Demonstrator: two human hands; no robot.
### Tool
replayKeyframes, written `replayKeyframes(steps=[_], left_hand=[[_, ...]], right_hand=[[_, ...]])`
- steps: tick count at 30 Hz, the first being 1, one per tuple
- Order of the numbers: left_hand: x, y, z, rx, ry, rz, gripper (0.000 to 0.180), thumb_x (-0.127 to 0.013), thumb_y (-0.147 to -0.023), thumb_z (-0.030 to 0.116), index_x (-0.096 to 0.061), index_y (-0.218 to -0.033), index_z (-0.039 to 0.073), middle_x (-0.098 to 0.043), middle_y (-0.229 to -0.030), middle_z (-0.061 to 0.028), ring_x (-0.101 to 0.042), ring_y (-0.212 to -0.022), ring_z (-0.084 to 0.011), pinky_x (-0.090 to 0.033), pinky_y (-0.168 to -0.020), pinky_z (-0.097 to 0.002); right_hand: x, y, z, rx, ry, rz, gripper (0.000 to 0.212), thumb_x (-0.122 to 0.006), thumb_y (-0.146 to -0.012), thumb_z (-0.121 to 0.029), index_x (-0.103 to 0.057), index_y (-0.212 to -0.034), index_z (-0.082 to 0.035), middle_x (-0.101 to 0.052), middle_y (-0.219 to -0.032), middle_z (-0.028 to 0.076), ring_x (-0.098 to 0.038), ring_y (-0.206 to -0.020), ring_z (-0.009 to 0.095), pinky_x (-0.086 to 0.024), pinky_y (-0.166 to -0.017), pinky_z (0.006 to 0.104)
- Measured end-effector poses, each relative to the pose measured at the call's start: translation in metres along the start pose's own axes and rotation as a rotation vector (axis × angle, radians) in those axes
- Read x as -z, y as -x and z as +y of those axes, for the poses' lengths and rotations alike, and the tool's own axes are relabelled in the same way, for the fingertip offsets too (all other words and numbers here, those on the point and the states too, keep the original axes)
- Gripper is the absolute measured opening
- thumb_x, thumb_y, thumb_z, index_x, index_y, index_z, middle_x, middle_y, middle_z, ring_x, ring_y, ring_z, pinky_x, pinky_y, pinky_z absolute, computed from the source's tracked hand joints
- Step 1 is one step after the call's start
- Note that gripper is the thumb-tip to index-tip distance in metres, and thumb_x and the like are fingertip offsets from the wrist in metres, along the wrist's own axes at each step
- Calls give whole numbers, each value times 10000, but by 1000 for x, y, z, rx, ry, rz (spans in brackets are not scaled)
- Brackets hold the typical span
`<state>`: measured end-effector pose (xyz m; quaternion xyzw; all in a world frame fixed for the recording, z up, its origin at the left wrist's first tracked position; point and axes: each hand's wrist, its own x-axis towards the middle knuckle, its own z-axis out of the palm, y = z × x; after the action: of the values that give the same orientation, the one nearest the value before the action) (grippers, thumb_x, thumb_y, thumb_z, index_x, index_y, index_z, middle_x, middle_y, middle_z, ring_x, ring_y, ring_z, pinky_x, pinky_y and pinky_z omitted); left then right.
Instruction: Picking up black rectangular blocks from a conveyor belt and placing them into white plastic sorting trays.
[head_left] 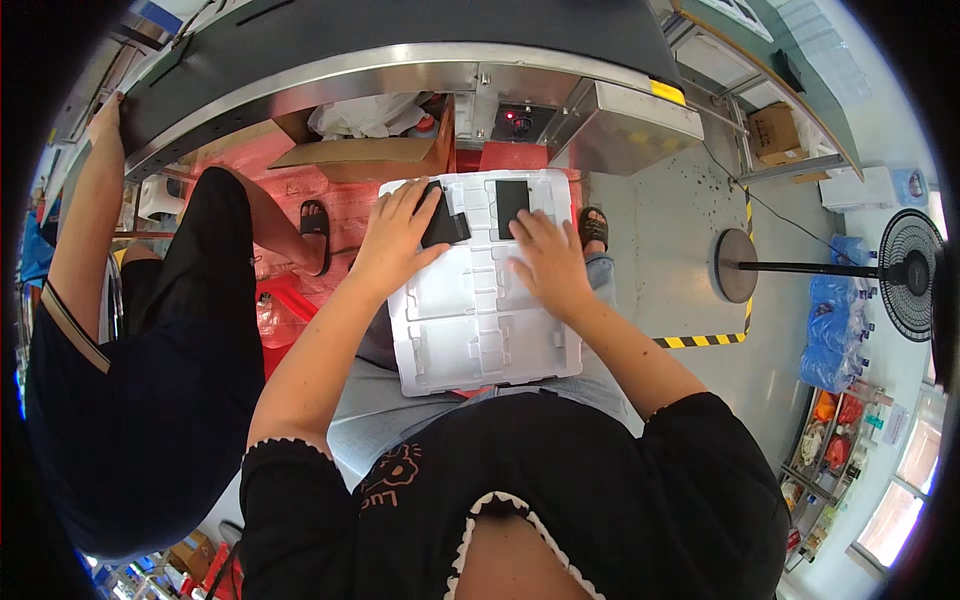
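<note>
A white moulded plastic tray [445, 345] with shallow compartments rests across my lap. In its upper left compartment is a thin, flat black rectangular piece [447, 225], slightly tilted. My left hand [395, 240] holds this piece, fingers along its left side and thumb by its lower edge; part of it is hidden under the fingers. A second flat black rectangular piece [512, 203] lies straight in the upper right compartment. My right hand [552, 262] is over the tray's right side, fingers spread, its fingertips at that piece's lower right corner.
Ahead runs a dark conveyor belt [400, 28] with a metal edge; an open cardboard box [355, 155] is beneath it. A metal box [640, 128] juts out at right. Close on my left sits another person [150, 430], one hand on the belt's edge. A fan [905, 270] stands right.
</note>
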<state>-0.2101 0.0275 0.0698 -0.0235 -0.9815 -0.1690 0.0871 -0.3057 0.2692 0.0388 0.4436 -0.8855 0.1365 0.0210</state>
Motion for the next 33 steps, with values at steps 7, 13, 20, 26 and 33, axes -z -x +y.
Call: replayKeyframes(steps=[7, 13, 20, 26, 33], left_hand=[[-30, 16, -1, 63, -281, -277, 601, -481, -775, 7, -351, -1361, 43, -214, -1489, -100, -195, -1380, -259, -173, -1090, -521], [-37, 31, 0, 148, -142, -161, 575, -492, -801, 69, -350, -1357, 25, -247, -1477, -112, -247, -1361, -257, -156, -1098, -512], [-33, 29, 0, 134, -25, -19, 457, -553, -778, 52, -490, -1230, 34, -359, -1400, -129, -309, -1324, -285, -214, -1070, -533], [67, -13, -1, 21, 92, 427, 315, -565, -783, 26, -577, -1097, 50, -508, -1221, -135, -458, -1169, -329, -328, -997, -474], [166, -97, -80, 11, -259, 840, 271, -587, -815, 144, -607, -1076, 73, -555, -1120, -153, -513, -1059, -320, -401, -904, -396]], right_hand=[[9, -3, 12, 105, -22, -195, 525, -574, -842, -326, -475, -1262, -27, -431, -1346, 109, -394, -1246, 282, -312, -997, 498], [112, -101, -21, 415, -504, -176, 271, -574, -871, -225, -623, -1066, -44, -643, -953, 126, -616, -877, 247, -481, -764, 336], [164, -280, -48, 456, -466, 343, 270, -592, -843, -312, -653, -927, -63, -614, -706, 115, -597, -634, 256, -463, -598, 364], [163, -378, -26, 190, 161, 36, 304, -631, -779, -196, -640, -1000, 12, -588, -1073, 239, -529, -1077, 360, -426, -930, 443], [175, -388, -1, 84, 462, -84, 510, -809, -585, -283, -659, -996, -22, -617, -1070, 206, -577, -1022, 350, -447, -878, 478]])
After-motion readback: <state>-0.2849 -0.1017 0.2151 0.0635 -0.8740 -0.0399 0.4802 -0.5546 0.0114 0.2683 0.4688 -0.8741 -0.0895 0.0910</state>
